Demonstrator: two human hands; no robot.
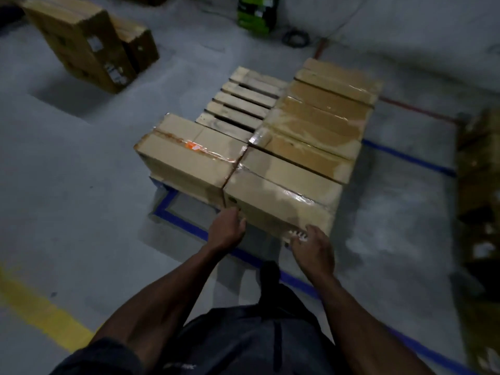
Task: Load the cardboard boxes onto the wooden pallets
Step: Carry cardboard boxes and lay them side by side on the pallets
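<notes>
A wooden pallet [243,104] lies on the grey floor with several taped cardboard boxes on it. A row of boxes [322,115] fills its right side, and one box with orange tape [186,155] sits at the near left. The nearest box [281,196] rests at the pallet's front edge. My left hand [226,232] curls around that box's lower left corner. My right hand [313,249] lies with fingers spread against the box's front face near its bottom right.
Blue tape lines [405,158] frame the pallet. More cardboard boxes [81,41] stand at the far left, and others [479,185] at the right edge. A green and black container [257,12] and a coiled cable [296,37] lie beyond. A yellow floor line [40,312] runs at the near left.
</notes>
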